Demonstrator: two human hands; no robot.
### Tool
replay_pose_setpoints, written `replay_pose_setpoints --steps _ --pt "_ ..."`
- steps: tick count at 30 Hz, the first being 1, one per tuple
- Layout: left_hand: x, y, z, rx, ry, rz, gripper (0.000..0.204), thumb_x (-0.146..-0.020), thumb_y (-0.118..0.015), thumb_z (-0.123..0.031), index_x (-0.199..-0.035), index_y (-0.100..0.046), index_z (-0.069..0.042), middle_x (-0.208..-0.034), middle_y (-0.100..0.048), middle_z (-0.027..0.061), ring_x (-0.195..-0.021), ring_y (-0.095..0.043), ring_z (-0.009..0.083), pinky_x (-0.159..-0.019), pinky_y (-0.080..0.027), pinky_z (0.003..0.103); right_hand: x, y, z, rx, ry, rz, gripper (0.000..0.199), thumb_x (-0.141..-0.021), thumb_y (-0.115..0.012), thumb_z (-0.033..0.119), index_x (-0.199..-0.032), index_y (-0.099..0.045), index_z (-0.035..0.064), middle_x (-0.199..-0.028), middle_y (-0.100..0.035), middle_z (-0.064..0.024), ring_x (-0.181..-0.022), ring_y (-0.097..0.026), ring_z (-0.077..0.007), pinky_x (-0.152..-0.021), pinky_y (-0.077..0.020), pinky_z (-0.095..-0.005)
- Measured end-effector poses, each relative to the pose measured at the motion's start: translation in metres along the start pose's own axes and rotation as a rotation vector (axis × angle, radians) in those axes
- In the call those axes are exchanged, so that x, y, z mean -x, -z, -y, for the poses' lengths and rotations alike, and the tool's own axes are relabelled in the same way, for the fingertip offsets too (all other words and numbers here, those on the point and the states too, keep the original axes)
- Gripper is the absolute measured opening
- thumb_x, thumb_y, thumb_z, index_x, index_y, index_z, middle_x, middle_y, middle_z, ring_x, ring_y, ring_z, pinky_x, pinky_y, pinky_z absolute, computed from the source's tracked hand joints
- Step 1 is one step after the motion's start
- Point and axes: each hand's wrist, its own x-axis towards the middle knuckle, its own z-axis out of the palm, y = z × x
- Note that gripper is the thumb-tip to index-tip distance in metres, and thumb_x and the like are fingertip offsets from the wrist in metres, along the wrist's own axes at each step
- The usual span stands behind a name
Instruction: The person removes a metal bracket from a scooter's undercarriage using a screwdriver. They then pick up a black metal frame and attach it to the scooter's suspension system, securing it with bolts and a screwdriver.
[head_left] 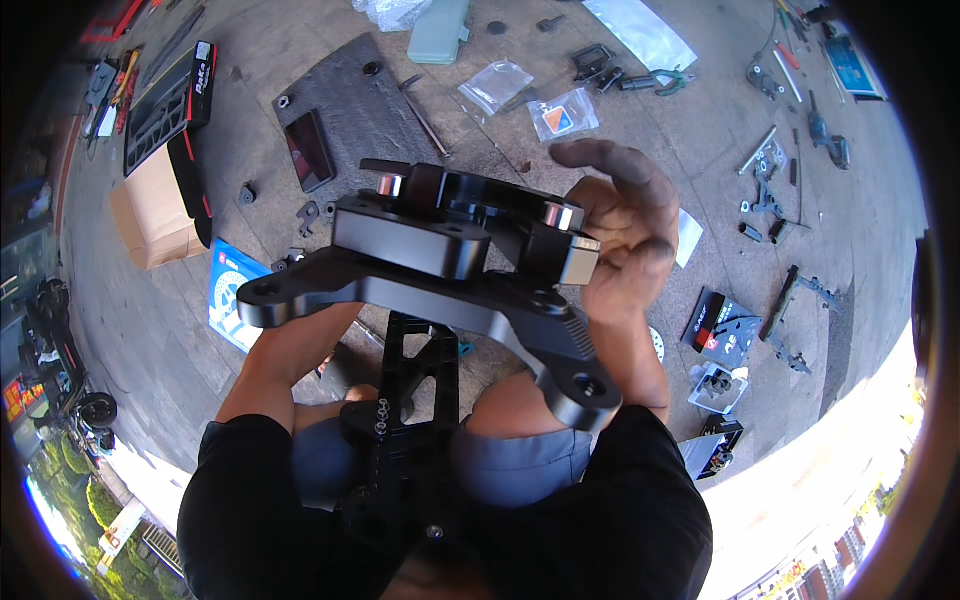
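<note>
A large black metal bracket assembly (410,285), resembling a triple clamp, fills the middle of the view close to me. It has silver bolts on top and a long curved arm with holed ends. Below it, a black frame (420,375) with cutouts stands between my knees. My right hand (630,215) is beside the assembly's right end, palm toward me, fingers curved and apart; whether it touches the metal I cannot tell. The left forearm (290,350) runs up behind the curved arm, which hides my left hand and its fingers.
A dark mat (345,100) with a phone (308,150) lies ahead. Small plastic bags (563,115) and green-handled pliers (672,82) lie beyond. To the left are a tool case (170,105) and a blue-white package (232,290); to the right, loose metal parts and a dark box (720,328).
</note>
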Motion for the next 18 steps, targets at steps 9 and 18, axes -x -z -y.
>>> replay_pose_setpoints --steps 9,18 --pt "0.003 0.007 -0.014 0.048 0.002 0.016 0.038 -0.094 -0.059 -0.038 -0.104 -0.059 -0.002 -0.091 -0.068 0.0116 -0.079 -0.068 0.0229 -0.069 -0.057 0.038 0.020 0.205 -0.111 0.880 -0.550 -0.364 0.025 -0.095 -0.056 0.020 -0.108 -0.063 -0.0003 -0.088 -0.070 -0.0109 -0.068 -0.063 -0.0130 -0.063 -0.0499 -0.0276" --pt "0.003 0.013 -0.029 0.163 -0.026 0.045 0.040 -0.093 -0.061 -0.039 -0.105 -0.060 -0.001 -0.092 -0.067 0.0125 -0.080 -0.068 0.0244 -0.071 -0.058 0.039 0.108 0.185 -0.113 1.113 -0.583 0.279 0.019 -0.085 -0.062 0.017 -0.100 -0.066 0.0066 -0.091 -0.066 -0.0175 -0.083 -0.065 -0.0364 -0.071 -0.0528 -0.0412"
